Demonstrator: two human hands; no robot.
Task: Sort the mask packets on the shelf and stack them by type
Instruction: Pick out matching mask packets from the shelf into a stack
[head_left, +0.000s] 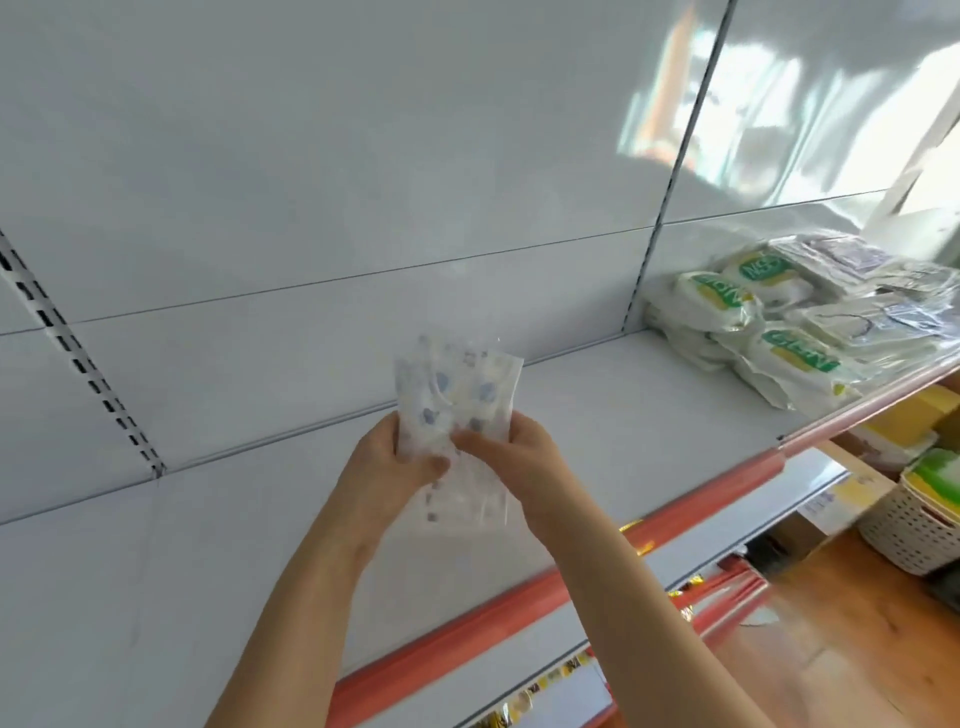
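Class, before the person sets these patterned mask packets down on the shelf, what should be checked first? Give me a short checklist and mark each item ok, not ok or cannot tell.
1. Packets held securely: the left hand and right hand both grip the patterned packets. Ok.
2. Bare spot to start a stack: the white shelf is bare beside the hands. Ok.
3. Held packets all one type: the overlapping prints look alike, but the lower ones are blurred. Cannot tell.
4. Kept apart from other types: the green-label packets lie far to the right. Ok.
5. That right-hand pile already sorted: green-label and clear packets lie jumbled together. Not ok.
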